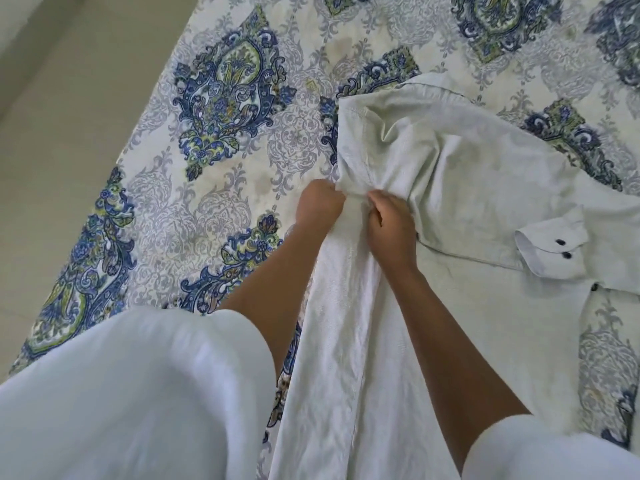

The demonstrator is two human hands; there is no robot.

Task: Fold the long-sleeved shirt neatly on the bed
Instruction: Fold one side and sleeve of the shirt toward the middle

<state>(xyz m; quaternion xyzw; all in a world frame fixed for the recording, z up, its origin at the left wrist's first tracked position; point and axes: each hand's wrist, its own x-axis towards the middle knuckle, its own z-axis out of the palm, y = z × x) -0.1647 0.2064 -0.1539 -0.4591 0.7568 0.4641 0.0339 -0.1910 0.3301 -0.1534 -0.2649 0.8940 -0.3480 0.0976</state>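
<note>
A pale, off-white long-sleeved shirt [460, 168] lies spread across the patterned bed [221, 109]. One sleeve cuff [550, 242] with two dark buttons rests folded over the body on the right. My left hand [320, 200] and my right hand [391, 226] are side by side, both pinching the shirt's left edge near the shoulder seam. The cloth bunches into wrinkles just above my fingers. A long strip of the shirt runs from my hands down toward me.
The bed cover has blue, green and grey paisley medallions. A beige floor [52, 133] shows beyond the bed's left edge. My white sleeves [138, 393] fill the lower part of the view.
</note>
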